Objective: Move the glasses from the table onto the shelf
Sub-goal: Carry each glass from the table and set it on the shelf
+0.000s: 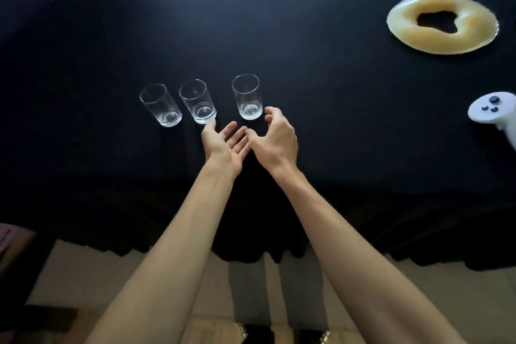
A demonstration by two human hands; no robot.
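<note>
Hands: left hand is held open, palm up, fingertips just short of the middle glass; right hand is held open, fingers curled, empty, just beside the right glass.
Glasses: three, left glass included, are stood upright, mouths up, on the table.
Around the glasses: a yellow ring and a white controller are seen well to the right.
Writing: none can be read.
</note>
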